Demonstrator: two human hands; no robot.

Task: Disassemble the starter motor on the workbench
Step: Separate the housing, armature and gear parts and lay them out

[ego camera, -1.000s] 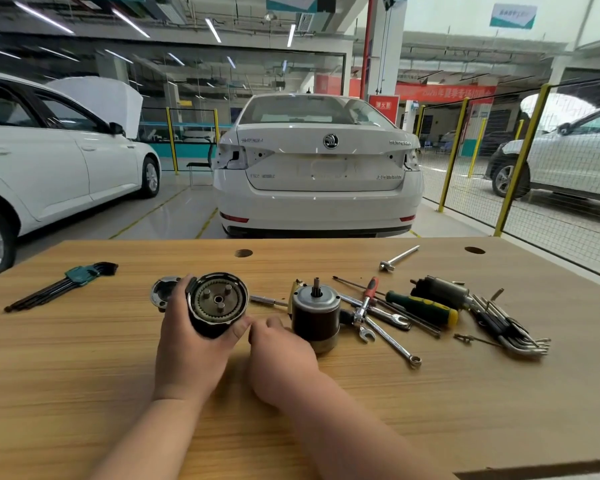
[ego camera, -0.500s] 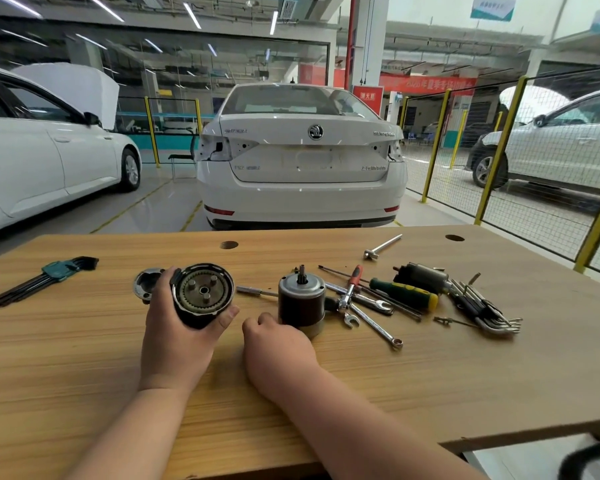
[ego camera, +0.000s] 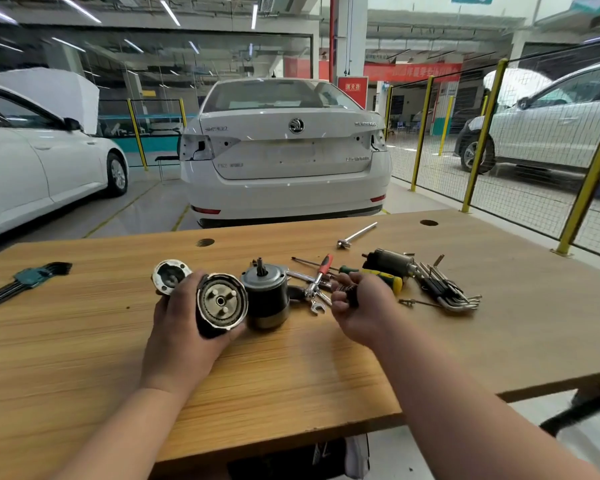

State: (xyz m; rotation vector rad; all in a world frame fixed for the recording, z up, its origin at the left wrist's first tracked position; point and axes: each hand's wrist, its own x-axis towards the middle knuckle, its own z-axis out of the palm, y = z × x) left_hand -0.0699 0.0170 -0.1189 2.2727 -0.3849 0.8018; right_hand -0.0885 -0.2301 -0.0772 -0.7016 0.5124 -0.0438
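Cradling the housing [ego camera: 209,328], left hand [ego camera: 179,336] shows pinned disc [ego camera: 221,301] inside.

White sedan [ego camera: 284,157] centre, rear-on; white car [ego camera: 32,161] left; yellow-post fence [ego camera: 484,133] right, perhaps SUV [ego camera: 551,126] behind.

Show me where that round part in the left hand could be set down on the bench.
The round part could go on the bare wood along the bench's near edge, or between the hex keys and the cap. Crowded from the motor rightwards, around the right hand gripping a dark part: wrenches, screwdrivers, more keys.
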